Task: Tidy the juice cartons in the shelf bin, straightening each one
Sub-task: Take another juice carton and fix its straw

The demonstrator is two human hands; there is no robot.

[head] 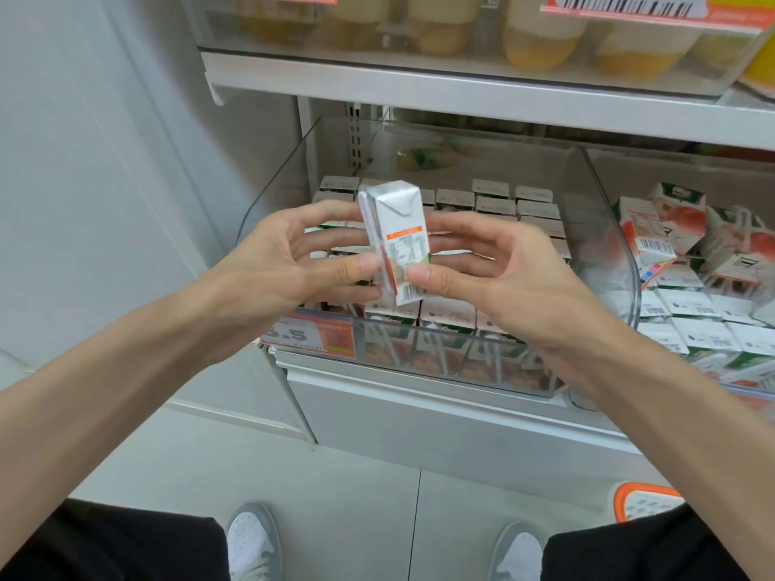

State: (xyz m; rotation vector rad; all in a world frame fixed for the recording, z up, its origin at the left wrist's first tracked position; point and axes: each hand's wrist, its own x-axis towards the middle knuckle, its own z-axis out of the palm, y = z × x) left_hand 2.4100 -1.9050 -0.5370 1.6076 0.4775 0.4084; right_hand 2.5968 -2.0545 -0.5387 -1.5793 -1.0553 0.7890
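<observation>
A small white juice carton with an orange label band [396, 241] is held upright, slightly tilted, above the clear plastic shelf bin [629, 262]. It is pinched between both hands: left hand [289, 262] with its thumb on the lower left edge, right hand [495, 266] with its thumb on the lower right corner. Rows of upright white-topped cartons [495, 207] are seen in the bin below. Jumbled cartons [687, 245] lie in the neighbouring bin at right.

Silver-white juice carton [396, 241] with orange band and black barcode, orange price tag [312, 335] with white numerals, grey-and-white shoes [251, 538], black trousers [105, 547].
</observation>
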